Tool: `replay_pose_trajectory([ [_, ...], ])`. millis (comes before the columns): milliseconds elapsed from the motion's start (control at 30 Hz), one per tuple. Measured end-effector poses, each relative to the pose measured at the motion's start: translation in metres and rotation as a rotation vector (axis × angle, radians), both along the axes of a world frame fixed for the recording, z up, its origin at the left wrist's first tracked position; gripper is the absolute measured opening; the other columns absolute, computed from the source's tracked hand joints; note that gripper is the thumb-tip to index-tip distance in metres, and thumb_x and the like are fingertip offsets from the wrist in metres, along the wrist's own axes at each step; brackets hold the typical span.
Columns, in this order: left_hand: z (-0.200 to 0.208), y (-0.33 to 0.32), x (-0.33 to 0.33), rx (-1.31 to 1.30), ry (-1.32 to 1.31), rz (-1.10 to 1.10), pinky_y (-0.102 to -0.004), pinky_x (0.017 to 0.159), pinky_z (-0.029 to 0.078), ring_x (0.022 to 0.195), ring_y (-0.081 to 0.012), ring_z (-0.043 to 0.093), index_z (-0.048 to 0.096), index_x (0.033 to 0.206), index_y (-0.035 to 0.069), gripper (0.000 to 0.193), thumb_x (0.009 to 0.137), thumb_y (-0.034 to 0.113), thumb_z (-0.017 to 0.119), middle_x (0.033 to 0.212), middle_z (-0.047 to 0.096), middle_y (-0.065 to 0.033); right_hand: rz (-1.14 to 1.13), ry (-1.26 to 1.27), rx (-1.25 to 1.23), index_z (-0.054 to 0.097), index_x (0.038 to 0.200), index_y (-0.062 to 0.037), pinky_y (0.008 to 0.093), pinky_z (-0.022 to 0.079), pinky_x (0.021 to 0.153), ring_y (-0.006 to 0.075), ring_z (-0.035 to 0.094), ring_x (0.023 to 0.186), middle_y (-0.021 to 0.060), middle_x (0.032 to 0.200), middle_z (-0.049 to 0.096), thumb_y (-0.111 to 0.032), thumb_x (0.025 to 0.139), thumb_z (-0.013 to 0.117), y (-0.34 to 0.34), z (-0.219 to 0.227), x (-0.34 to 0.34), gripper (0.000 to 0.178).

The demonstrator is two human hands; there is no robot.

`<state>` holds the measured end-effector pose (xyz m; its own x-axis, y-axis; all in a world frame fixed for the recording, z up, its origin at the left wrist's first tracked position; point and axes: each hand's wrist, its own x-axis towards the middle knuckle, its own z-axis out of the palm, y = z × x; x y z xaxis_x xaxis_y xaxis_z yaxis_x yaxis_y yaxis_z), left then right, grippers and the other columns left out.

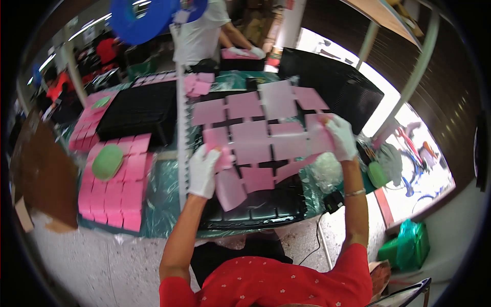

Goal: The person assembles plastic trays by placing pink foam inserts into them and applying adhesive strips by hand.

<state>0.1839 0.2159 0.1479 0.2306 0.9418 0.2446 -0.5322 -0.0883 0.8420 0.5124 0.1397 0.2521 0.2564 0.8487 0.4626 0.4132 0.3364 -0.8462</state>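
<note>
A sheet of joined pink rectangles is spread between my two gloved hands, tilted and partly lifted over a black plastic tray. Dark gaps show between its pieces, and some pieces at the near side hang down. My left hand, in a white glove, pinches the sheet's left edge. At the right edge, my right hand, also gloved, grips it between thumb and fingers. The fingertips of both gloves look bare. Most of the tray lies hidden under the sheet.
Pink sheets with a green oval piece lie at left, beside another black tray. A white upright strip stands left of my work. A tall black tray leans behind at right. Across the table, a gloved person handles pink material.
</note>
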Motion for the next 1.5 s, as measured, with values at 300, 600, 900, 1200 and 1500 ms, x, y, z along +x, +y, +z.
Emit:
replay_pose_trajectory([
  [300,-0.018,0.004,-0.002,-0.078,0.040,0.232,-0.0216,0.066,0.051,0.076,-0.0062,0.060,0.066,0.110,0.007,0.021,0.089,0.009,0.069,0.093,0.064,0.0032,-0.008,0.206,0.053,0.067,0.091,0.0000,0.0215,0.041,0.060,0.0047,0.050,0.066,-0.0026,0.076,0.059,-0.019,0.096,0.057,0.017,-0.048,-0.006,0.022],
  [600,-0.033,0.017,-0.002,-0.032,0.054,0.115,-0.0241,0.067,0.051,0.075,-0.0111,0.060,0.062,0.113,0.006,0.025,0.089,0.005,0.066,0.095,0.064,-0.0018,-0.043,0.261,-0.128,0.065,0.094,-0.0004,0.0231,0.042,0.061,0.0062,0.051,0.067,-0.0016,0.074,0.059,-0.023,0.097,0.055,0.006,-0.046,-0.006,0.025],
  [900,-0.022,0.016,0.001,-0.067,0.013,0.083,-0.0272,0.063,0.052,0.070,-0.0145,0.060,0.059,0.111,0.004,0.020,0.091,0.006,0.062,0.090,0.062,-0.0061,0.016,0.104,-0.127,0.069,0.099,0.0011,0.0229,0.045,0.066,0.0059,0.054,0.072,0.0006,0.080,0.064,-0.014,0.086,0.063,0.011,-0.050,-0.008,0.020],
  [1200,-0.008,0.028,-0.010,-0.059,0.014,-0.022,-0.0266,0.062,0.052,0.070,-0.0122,0.060,0.059,0.113,0.005,0.023,0.091,0.007,0.063,0.090,0.061,-0.0038,0.003,0.199,0.028,0.067,0.091,0.0004,0.0212,0.039,0.061,0.0040,0.048,0.067,-0.0029,0.076,0.058,-0.016,0.092,0.059,0.034,-0.052,-0.004,0.018],
  [1500,0.012,0.065,0.004,-0.175,-0.048,-0.081,-0.0356,0.073,0.057,0.082,-0.0176,0.065,0.058,0.117,0.005,0.028,0.090,0.011,0.064,0.099,0.063,-0.0038,-0.128,0.165,0.073,0.069,0.106,0.0008,0.0207,0.041,0.063,0.0045,0.049,0.071,-0.0018,0.082,0.062,-0.021,0.098,0.057,0.069,-0.054,0.014,0.026],
])
